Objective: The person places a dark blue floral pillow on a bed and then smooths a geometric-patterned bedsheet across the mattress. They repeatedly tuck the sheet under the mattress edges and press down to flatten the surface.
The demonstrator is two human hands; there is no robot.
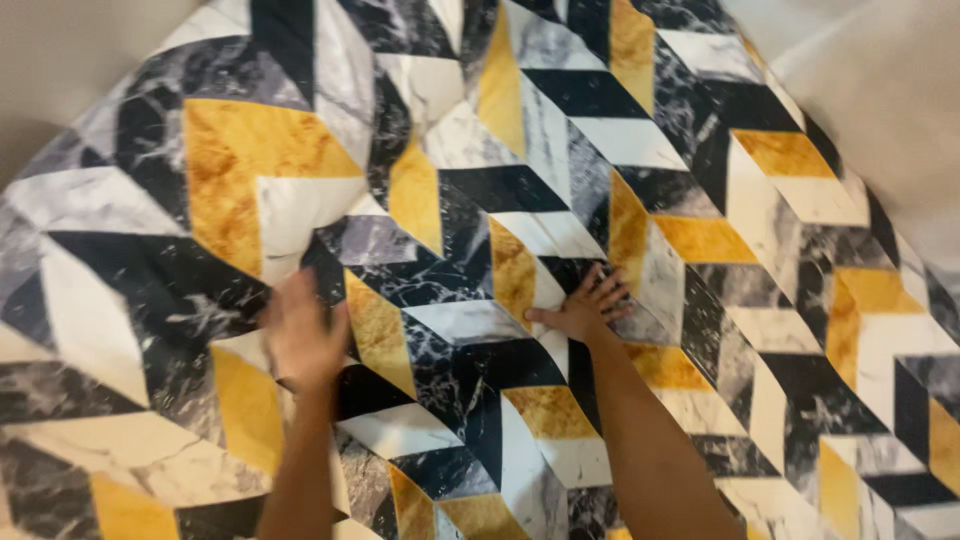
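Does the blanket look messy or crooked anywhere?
Yes, a little. The patterned cover has a raised fold running down its middle, from near the top edge toward the right hand, so the zigzag shapes bend there. The right hand lies flat on it; the left hand is blurred. No tears or spills show.

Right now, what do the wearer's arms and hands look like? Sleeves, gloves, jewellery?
Both are bare: the left hand and right hand wear no gloves, and no sleeves show on either forearm up to the frame's lower edge. No rings, watch or bands are visible. The left hand is motion-blurred, so small details there cannot be told.
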